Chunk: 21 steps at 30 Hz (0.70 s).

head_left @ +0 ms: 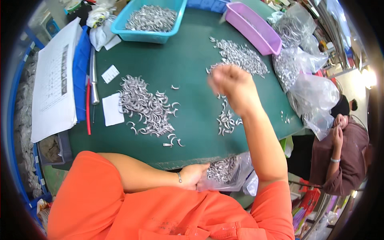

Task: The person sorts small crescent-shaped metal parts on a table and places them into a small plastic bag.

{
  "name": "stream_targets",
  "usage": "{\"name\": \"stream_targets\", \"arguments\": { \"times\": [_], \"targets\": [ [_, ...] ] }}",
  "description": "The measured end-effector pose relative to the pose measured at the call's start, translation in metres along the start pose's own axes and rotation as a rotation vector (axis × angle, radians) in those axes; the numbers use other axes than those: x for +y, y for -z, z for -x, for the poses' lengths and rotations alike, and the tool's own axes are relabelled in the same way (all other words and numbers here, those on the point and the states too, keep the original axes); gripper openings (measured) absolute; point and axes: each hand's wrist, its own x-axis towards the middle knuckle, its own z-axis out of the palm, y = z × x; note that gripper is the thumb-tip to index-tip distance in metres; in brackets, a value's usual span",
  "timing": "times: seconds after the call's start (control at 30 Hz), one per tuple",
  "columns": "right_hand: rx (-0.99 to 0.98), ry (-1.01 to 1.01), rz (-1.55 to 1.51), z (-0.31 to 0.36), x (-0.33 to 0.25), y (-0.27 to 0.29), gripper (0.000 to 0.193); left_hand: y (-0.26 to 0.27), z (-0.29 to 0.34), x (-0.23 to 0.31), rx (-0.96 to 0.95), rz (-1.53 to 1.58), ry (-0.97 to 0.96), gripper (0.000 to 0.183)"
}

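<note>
At the table's front edge my left hand point(195, 175) grips the rim of a clear plastic bag point(241, 171). Small curved silver metal pieces point(221, 169) fill the mouth of that bag. My right hand point(231, 84) is over the right half of the table, just in front of a spread pile of small metal pieces point(242, 56). Its fingers look bent but are blurred, and whether they hold anything is hidden. Below it lies a small cluster of curved pieces point(227, 122). A larger heap of curved metal pieces point(146, 105) sits left of centre.
A turquoise bin point(148, 38) of metal pieces and a pink tray point(256, 30) stand at the back. Filled plastic bags point(316, 90) line the right edge. Papers point(56, 80) lean on a blue holder at left, near a red rod point(88, 106). Another person point(340, 156) sits at right.
</note>
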Motion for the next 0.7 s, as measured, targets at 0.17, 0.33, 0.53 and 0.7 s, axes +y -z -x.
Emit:
{"name": "stream_targets", "arguments": {
  "times": [0.17,0.33,0.53,0.7],
  "targets": [
    [0.033,0.403,-0.488,-0.028,-0.039,-0.023,0.038,0.001,0.010,0.000,-0.132,0.041,0.007,0.023],
    [0.044,0.577,0.580,0.025,0.042,0.035,0.035,0.002,0.005,0.002,-0.023,0.064,-0.010,0.022],
    [0.418,0.331,0.233,0.090,0.100,0.076,0.026,0.001,0.017,0.013,-0.092,0.047,-0.035,0.041],
    [0.461,0.383,0.688,0.095,0.100,0.077,0.015,-0.002,0.017,0.009,-0.038,0.040,-0.054,0.042]
  ]
}}
